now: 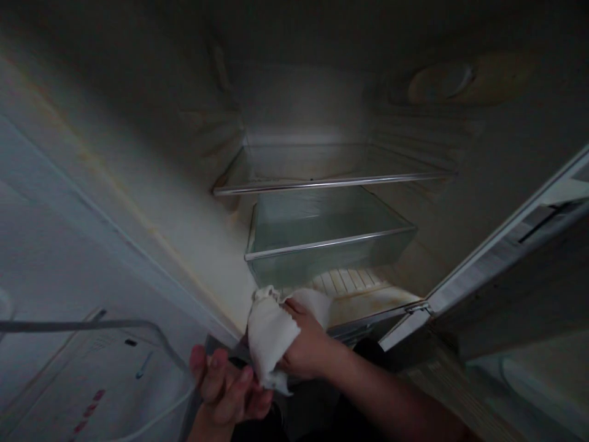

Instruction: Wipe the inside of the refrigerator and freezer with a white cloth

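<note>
While the fridge holds a drawer, right hand clutches cloth, left hand cupped.

Grey cable near red-marked pale panel

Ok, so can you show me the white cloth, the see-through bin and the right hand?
White cloth (272, 337): head view, on the fold hanging beside the fingers.
See-through bin (317, 264): head view, on its front wall, below the rim.
Right hand (310, 347): head view, on the back of the hand.
</note>
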{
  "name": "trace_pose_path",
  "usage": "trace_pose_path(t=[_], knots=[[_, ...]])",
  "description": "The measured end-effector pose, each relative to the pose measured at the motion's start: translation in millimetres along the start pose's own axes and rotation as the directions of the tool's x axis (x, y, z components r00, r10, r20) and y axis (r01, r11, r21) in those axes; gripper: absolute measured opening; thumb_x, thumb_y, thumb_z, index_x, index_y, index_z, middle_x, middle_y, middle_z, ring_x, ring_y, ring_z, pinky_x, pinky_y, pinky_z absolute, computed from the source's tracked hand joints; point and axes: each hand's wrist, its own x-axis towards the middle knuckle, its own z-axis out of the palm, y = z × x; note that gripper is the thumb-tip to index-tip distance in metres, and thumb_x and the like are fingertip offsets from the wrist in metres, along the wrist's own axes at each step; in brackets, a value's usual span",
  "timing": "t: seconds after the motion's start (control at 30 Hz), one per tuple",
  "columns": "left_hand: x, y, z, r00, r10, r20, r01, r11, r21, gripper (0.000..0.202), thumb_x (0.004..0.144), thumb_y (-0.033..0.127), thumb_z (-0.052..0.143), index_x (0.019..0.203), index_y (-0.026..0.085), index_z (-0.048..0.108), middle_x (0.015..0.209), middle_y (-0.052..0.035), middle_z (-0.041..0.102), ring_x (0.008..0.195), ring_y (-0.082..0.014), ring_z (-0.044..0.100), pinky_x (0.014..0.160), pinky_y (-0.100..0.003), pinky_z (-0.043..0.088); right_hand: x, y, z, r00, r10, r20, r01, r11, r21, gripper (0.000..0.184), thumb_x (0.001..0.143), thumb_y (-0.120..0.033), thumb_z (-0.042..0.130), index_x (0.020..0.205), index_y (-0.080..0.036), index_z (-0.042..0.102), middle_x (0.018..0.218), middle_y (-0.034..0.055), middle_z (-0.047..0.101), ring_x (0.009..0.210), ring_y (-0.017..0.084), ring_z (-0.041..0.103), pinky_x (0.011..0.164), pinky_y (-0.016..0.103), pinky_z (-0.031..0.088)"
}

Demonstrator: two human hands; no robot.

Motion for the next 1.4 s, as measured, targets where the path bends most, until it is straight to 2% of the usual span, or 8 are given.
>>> trace_pose_path(t=[0.13, 0.27, 0.57, 0.73, 0.9, 1.03, 1.2, 1.4], knots=[[30, -10, 8.4, 0.967, -0.064, 0.245, 0.059, 0.998, 0.028, 0.048, 0.087, 0.043, 0.063, 0.133, 0.029, 0.062, 0.144, -0.0074, 0.060, 0.149, -0.0326, 0.037, 0.127, -0.056, 0.017, -53, 37, 31, 0.967, 0.253, -0.001, -0.252, 0.963, -0.096, 0.047, 0.098, -0.036, 0.054, 0.140, -0.016, 0.060, 0.160, 0.0120, 0.042, 0.149, 0.032, 0.036, 0.123, 0.053, 0.029], [41, -13, 19.2, 0.920, -0.060, 0.387, -0.022, 0.978, 0.206, 0.029, 0.081, 0.029, 0.074, 0.110, 0.026, 0.071, 0.105, -0.0002, 0.079, 0.117, -0.0253, 0.066, 0.128, -0.049, -0.002, -110, 107, 6, 0.867, 0.470, -0.165, -0.495, 0.849, -0.184, 0.046, 0.100, -0.029, 0.047, 0.143, -0.017, 0.058, 0.161, 0.0094, 0.042, 0.151, 0.030, 0.035, 0.123, 0.051, 0.028], [41, -14, 22.2, 0.935, -0.030, 0.352, -0.053, 0.973, 0.223, 0.016, 0.075, 0.015, 0.073, 0.075, 0.025, 0.061, 0.080, 0.0081, 0.078, 0.082, -0.0167, 0.073, 0.111, -0.037, 0.035, -154, 154, -13, 0.609, 0.645, -0.462, -0.786, 0.568, -0.243, 0.050, 0.100, -0.034, 0.044, 0.135, -0.003, 0.061, 0.149, 0.0222, 0.052, 0.143, 0.038, 0.040, 0.119, 0.051, 0.033], [38, -14, 24.9, 0.935, -0.064, 0.349, -0.037, 0.961, 0.275, 0.013, 0.078, 0.016, 0.072, 0.085, 0.025, 0.066, 0.080, 0.0082, 0.078, 0.081, -0.0173, 0.073, 0.110, -0.038, 0.034, -156, 149, -16, 0.698, 0.608, -0.379, -0.703, 0.684, -0.196, 0.040, 0.103, -0.031, 0.038, 0.122, -0.012, 0.067, 0.143, 0.0142, 0.059, 0.145, 0.032, 0.041, 0.120, 0.051, 0.029], [25, -1, 35.6, 0.933, -0.166, 0.319, 0.039, 0.929, 0.368, 0.032, 0.077, 0.015, 0.071, 0.108, 0.026, 0.071, 0.087, 0.0042, 0.080, 0.097, -0.0217, 0.073, 0.122, -0.040, 0.014, -133, 138, -21, 0.700, 0.660, -0.272, -0.714, 0.651, -0.258, 0.051, 0.094, -0.047, 0.054, 0.116, -0.003, 0.070, 0.140, 0.0287, 0.056, 0.140, 0.042, 0.044, 0.119, 0.056, 0.027], [11, 49, 39.7, 0.815, -0.399, 0.419, 0.325, 0.915, 0.239, 0.031, 0.085, 0.018, 0.064, 0.114, 0.027, 0.069, 0.106, -0.0013, 0.079, 0.119, -0.0268, 0.066, 0.125, -0.054, 0.005, -92, 90, -3, 0.813, 0.562, -0.154, -0.583, 0.782, -0.220, 0.065, 0.093, -0.055, 0.057, 0.126, 0.000, 0.067, 0.144, 0.0336, 0.051, 0.138, 0.047, 0.043, 0.119, 0.063, 0.023], [-24, 122, 26.2, 0.618, -0.602, 0.506, 0.671, 0.739, 0.060, 0.049, 0.091, 0.021, 0.055, 0.141, 0.022, 0.054, 0.142, -0.0140, 0.062, 0.136, -0.0295, 0.055, 0.120, -0.057, 0.033, -53, 27, 33, 0.938, 0.340, -0.073, -0.346, 0.933, -0.101, 0.052, 0.101, -0.037, 0.049, 0.139, -0.003, 0.060, 0.159, 0.0275, 0.037, 0.153, 0.040, 0.026, 0.122, 0.053, 0.024], [-45, 101, -2.0, 0.570, -0.523, 0.634, 0.725, 0.683, -0.088, 0.061, 0.094, 0.020, 0.054, 0.153, 0.025, 0.039, 0.153, -0.0147, 0.050, 0.144, -0.0296, 0.047, 0.117, -0.053, 0.044, -28, 3, 58, 0.913, 0.391, -0.115, -0.402, 0.911, -0.089, 0.048, 0.104, -0.029, 0.041, 0.141, -0.005, 0.059, 0.154, 0.0203, 0.049, 0.152, 0.034, 0.031, 0.123, 0.049, 0.026]])
